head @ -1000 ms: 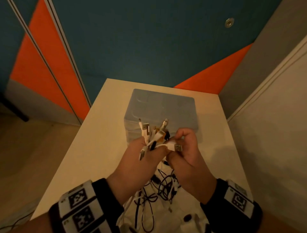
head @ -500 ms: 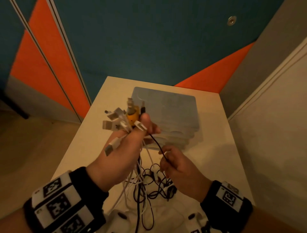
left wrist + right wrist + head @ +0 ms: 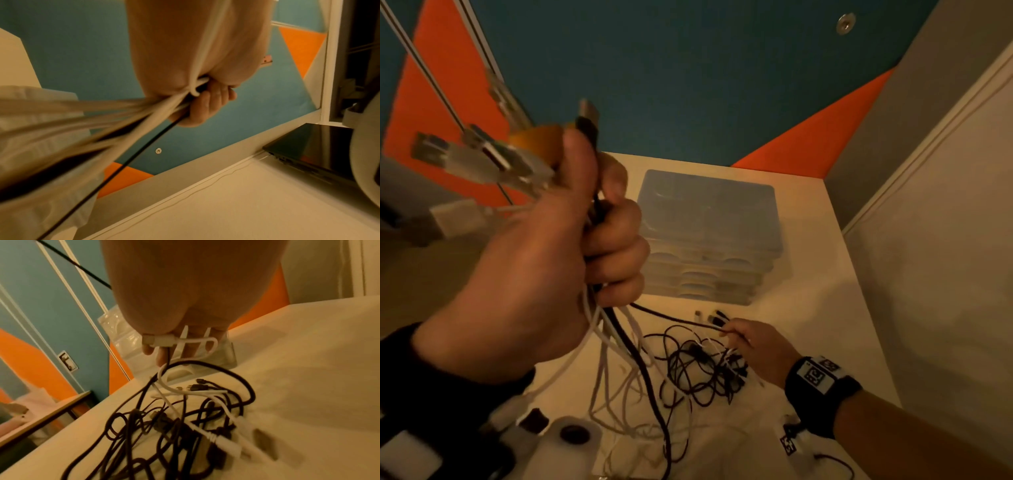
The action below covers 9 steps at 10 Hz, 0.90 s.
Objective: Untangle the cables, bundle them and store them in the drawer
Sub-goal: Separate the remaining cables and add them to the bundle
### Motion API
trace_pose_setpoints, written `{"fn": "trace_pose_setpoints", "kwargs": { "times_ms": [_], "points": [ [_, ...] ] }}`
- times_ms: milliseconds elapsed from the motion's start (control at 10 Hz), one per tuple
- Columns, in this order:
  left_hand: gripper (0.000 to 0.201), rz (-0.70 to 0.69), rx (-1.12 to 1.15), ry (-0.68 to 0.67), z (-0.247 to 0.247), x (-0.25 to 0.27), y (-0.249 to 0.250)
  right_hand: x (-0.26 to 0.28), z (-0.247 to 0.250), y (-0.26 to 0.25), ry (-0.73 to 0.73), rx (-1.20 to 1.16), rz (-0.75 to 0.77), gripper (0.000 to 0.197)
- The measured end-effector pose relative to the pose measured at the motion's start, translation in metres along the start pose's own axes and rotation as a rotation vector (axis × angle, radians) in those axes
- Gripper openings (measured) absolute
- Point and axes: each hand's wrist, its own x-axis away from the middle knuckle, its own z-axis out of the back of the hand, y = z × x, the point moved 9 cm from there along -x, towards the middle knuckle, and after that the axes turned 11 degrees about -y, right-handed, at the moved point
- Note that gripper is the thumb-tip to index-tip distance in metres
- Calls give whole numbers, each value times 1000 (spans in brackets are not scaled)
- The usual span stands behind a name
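My left hand (image 3: 599, 212) is raised high at the left and grips a bunch of white and black cables (image 3: 616, 342) just below their USB plugs (image 3: 482, 154), which stick out above the fist. In the left wrist view its fingers (image 3: 207, 104) curl round the cords. A tangle of cables (image 3: 698, 370) lies on the white table (image 3: 825, 274). My right hand (image 3: 729, 330) is low at the tangle's far edge and pinches a white cable end (image 3: 162, 341) and a thin black cable (image 3: 671, 317) that runs up to the left fist. The clear drawer unit (image 3: 709, 233) stands behind, its drawers closed.
A white roll (image 3: 571, 442) and small dark items lie at the table's near left. A grey wall (image 3: 928, 274) borders the table on the right, blue and orange panels (image 3: 688, 85) stand behind. A closed laptop (image 3: 308, 154) shows in the left wrist view.
My left hand has lifted the bunch of plugs up and left, close to the camera. My right hand has dropped from beside it to the tangle on the table, and the thin black cable now stretches between them.
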Motion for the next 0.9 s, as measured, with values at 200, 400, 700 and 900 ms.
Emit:
{"fn": "trace_pose_setpoints", "kwargs": {
  "times_ms": [200, 400, 700, 900],
  "points": [
    [21, 261, -218, 6, 13, -3, -67, 13, 36, -34, 177, -269, 72, 31],
    [49, 295, -643, -35, 7, -16, -114, 20, 57, -93, 255, -313, 301, 33],
    [19, -26, -898, -146, -6, -24, -112, 25, 56, -119, 192, -453, 463, 25],
    [41, -171, -797, -240, -25, -14, -74, 17, 48, -97, 198, -232, 320, 24]
  ]
}}
